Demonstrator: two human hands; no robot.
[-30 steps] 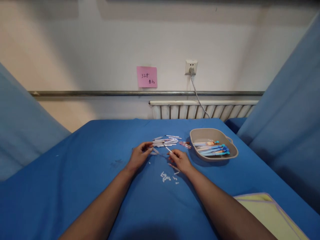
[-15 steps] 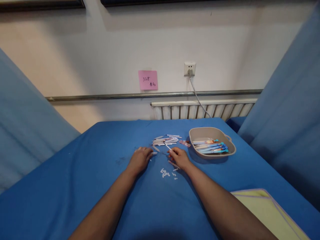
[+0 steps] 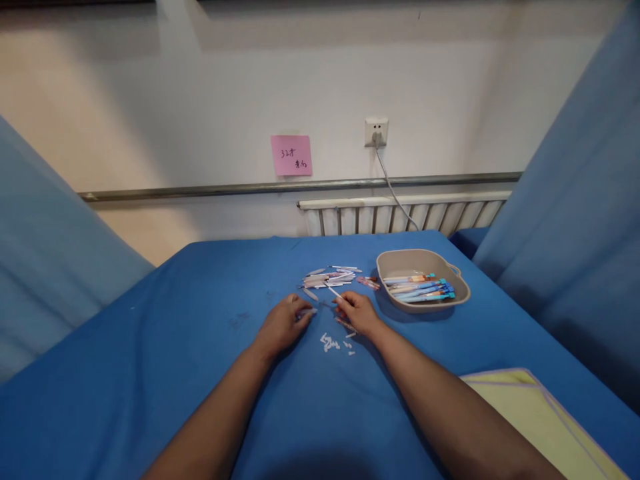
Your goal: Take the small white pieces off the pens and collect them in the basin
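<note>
My right hand (image 3: 361, 313) pinches a thin white pen refill (image 3: 333, 291), which points up and left toward a loose pile. That pile of pen refills and pale slim pen parts (image 3: 330, 277) lies just beyond both hands. My left hand (image 3: 286, 321) is closed, with a small translucent pen part (image 3: 313, 311) at its fingertips. Under my right hand lies a patterned pen barrel (image 3: 345, 325), partly covered. Small white pieces (image 3: 329, 343) are scattered on the blue cloth nearer to me. More patterned pen barrels (image 3: 369, 283) rest between the pile and the basin.
A beige basin (image 3: 423, 255) at the right holds several assembled pens (image 3: 423, 290) with blue clips. A yellow cloth (image 3: 530, 407) lies at the right front. Blue curtains (image 3: 565, 167) hang on both sides. A radiator (image 3: 390, 217) and wall rail stand behind the blue-covered table (image 3: 150, 320).
My left hand has shifted slightly right and turned, its fingers now closing on the small translucent part. My right hand keeps the refill in nearly the same place. The view has tilted down slightly.
</note>
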